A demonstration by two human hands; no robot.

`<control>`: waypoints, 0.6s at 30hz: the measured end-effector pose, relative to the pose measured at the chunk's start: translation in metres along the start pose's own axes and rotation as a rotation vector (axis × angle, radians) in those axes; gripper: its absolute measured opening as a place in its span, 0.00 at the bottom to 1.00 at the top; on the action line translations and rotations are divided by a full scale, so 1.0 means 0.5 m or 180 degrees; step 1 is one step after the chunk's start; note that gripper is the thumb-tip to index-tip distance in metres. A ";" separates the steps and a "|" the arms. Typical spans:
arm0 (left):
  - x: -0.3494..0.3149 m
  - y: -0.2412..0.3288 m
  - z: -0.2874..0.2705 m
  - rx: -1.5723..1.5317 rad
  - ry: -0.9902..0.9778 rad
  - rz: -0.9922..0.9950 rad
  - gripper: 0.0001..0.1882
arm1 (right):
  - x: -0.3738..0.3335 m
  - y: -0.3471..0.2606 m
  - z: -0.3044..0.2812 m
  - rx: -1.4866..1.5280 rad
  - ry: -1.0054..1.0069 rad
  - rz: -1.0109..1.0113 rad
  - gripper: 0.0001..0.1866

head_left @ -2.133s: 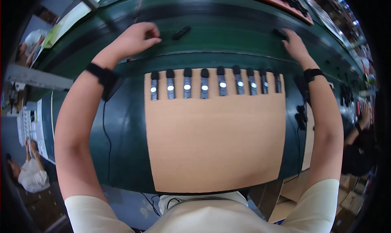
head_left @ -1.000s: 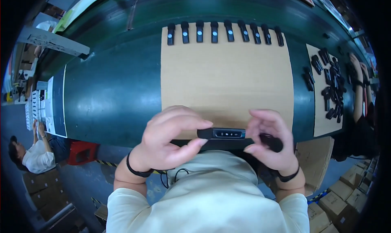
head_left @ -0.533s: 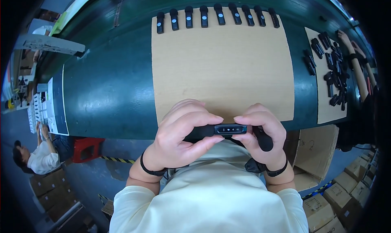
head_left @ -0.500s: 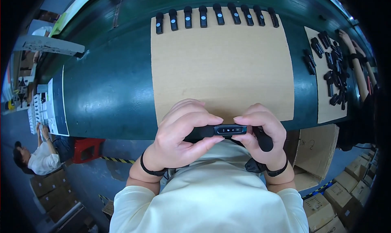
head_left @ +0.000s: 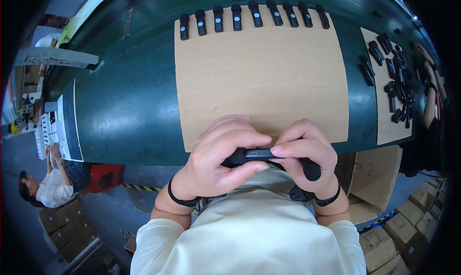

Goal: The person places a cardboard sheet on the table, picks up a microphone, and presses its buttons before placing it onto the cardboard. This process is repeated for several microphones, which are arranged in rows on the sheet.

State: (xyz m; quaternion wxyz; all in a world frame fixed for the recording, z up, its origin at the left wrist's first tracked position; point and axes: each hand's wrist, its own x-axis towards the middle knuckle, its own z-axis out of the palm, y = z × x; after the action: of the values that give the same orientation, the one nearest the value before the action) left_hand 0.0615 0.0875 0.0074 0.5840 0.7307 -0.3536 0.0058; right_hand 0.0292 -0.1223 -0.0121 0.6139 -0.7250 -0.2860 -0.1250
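Observation:
My left hand point(head_left: 216, 152) curls around the dark rounded end of a small black handheld microphone point(head_left: 257, 154), its thumb and forefinger tips apart. My right hand point(head_left: 307, 152) pinches the other end of the body between thumb and fingers. A small port shows on the side facing up. Out of the right palm sticks a second black rounded piece point(head_left: 312, 170); its other end is hidden by the fingers. Both hands are over the near edge of a cardboard sheet point(head_left: 261, 78). Along its far edge lies a row of similar black microphones point(head_left: 236, 18), most with a pale round sticker.
The cardboard rests on a green table point(head_left: 125, 111). More black microphones point(head_left: 393, 90) lie heaped on another sheet at right, near another person's arms point(head_left: 430, 90). Open cardboard boxes point(head_left: 374, 179) stand below the table at right. Another person point(head_left: 53, 183) sits at far left by a red stool point(head_left: 106, 176).
The microphone has been turned in my fingers: a side with a port now shows instead of the face with small markings. My left thumb and forefinger have come off its body.

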 end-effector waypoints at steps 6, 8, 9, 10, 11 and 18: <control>0.002 -0.007 0.002 -0.0017 -0.0126 0.0048 0.14 | -0.007 -0.004 -0.001 0.0501 0.0122 0.0458 0.17; 0.001 -0.011 0.001 0.0125 -0.0192 0.0149 0.13 | -0.004 -0.007 -0.001 0.0636 0.0079 0.0463 0.16; 0.000 -0.012 0.002 0.0132 -0.0186 0.0146 0.13 | 0.002 -0.013 0.000 0.0553 0.0019 0.0523 0.14; -0.002 -0.011 0.002 0.0209 -0.0150 0.0113 0.13 | 0.007 -0.019 0.002 0.0471 -0.0037 0.0583 0.12; -0.004 -0.010 0.002 0.0290 -0.0111 0.0078 0.13 | 0.011 -0.022 0.005 0.0393 -0.0097 0.0640 0.12; -0.020 -0.017 -0.052 0.0770 0.0105 -0.0155 0.14 | 0.023 -0.002 0.030 0.0398 0.0033 0.0993 0.16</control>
State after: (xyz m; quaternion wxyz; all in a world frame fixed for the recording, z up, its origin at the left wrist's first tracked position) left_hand 0.0689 0.1155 0.0039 0.4972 0.8040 -0.3228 0.0462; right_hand 0.0354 -0.1048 -0.0085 0.6712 -0.7204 -0.1740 -0.0139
